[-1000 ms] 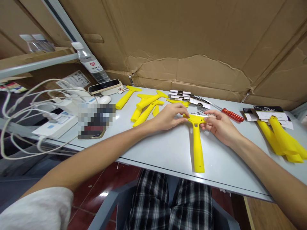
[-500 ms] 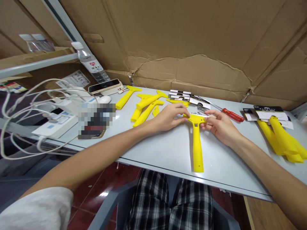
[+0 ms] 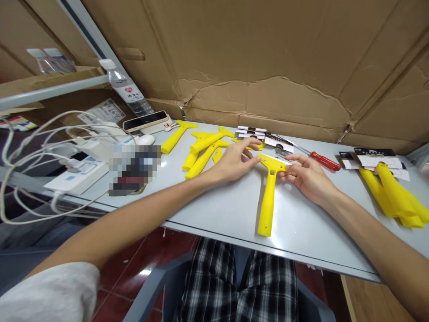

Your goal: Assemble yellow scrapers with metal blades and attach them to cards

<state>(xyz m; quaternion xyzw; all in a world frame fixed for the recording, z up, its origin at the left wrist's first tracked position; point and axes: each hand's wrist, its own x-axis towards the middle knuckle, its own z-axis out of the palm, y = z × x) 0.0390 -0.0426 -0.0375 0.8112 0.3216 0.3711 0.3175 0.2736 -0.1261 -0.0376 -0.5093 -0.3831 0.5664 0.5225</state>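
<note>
Two hands meet over the grey worktop; the right hand pinches the head of a yellow scraper (handle lying toward the near edge); the left hand, fingers loosely spread, grips nothing, its thumb tip just beside the scraper head.

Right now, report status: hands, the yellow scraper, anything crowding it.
Right hand pinching yellow scraper head. Left hand open, thumb at head's other end. Loose yellow handles left, red screwdriver behind.

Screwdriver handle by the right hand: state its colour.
The screwdriver handle is red, seen in the head view.
</note>
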